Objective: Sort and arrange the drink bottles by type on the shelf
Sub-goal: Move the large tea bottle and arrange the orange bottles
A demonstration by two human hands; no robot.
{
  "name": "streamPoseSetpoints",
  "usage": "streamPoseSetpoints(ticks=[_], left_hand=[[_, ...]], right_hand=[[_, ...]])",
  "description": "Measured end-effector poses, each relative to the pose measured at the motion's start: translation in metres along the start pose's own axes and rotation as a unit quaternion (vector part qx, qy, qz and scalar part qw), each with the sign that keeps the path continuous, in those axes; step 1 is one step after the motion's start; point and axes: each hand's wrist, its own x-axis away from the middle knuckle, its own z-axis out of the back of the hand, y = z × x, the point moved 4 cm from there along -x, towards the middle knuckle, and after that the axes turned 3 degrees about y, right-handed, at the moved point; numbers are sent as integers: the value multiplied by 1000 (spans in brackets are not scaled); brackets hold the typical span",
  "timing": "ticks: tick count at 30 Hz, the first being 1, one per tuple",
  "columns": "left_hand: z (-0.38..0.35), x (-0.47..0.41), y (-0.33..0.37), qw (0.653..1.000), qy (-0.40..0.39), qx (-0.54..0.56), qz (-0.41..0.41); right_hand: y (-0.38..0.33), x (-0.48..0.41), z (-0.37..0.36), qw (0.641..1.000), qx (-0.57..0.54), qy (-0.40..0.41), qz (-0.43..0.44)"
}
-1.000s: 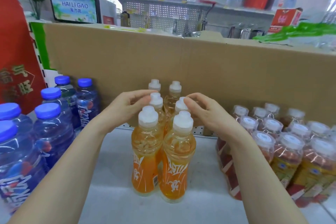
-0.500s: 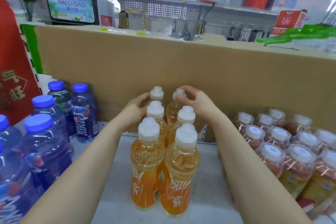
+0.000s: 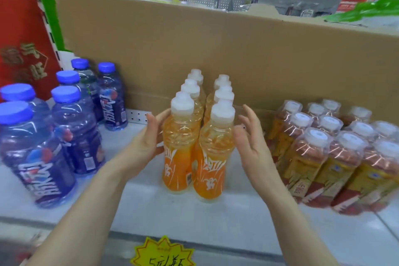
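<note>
Several orange drink bottles (image 3: 195,142) with white caps stand in two tight rows at the middle of the white shelf (image 3: 140,205). My left hand (image 3: 143,147) lies flat against the left side of the front-left bottle, fingers spread. My right hand (image 3: 251,142) hovers just right of the front-right bottle, fingers apart, holding nothing. Blue-capped purple bottles (image 3: 64,127) are grouped at the left. Amber tea bottles (image 3: 330,149) with white caps fill the right.
A tall cardboard panel (image 3: 237,54) backs the shelf. A red sign (image 3: 19,34) stands at far left. A yellow starburst price tag (image 3: 165,252) hangs on the front edge. Bare shelf strips separate the three bottle groups.
Both hands have drawn back from the rear orange bottles to the sides of the front pair. The camera has moved back and tilted down, showing the shelf's front edge.
</note>
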Motion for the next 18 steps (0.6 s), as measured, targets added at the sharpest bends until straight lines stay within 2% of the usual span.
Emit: streamPoseSetpoints(ticks=[2, 4, 7, 14, 16, 18], left_hand=[[-15, 16, -9, 998, -13, -50, -25], [-26, 19, -11, 997, 2, -59, -58], [-36, 24, -9, 995, 42, -39, -85], [-35, 40, -14, 990, 91, -60, -88], [-25, 56, -17, 976, 133, -139, -97], [-6, 84, -12, 929, 223, -253, -152]], right_hand=[[7, 17, -14, 998, 34, -33, 28], [16, 16, -24, 997, 46, -31, 50], [22, 9, -30, 998, 2, -17, 57], [23, 11, -20, 998, 12, -20, 54], [13, 21, -15, 996, 59, 31, 61], [-1, 33, -8, 976, 114, 148, 115]])
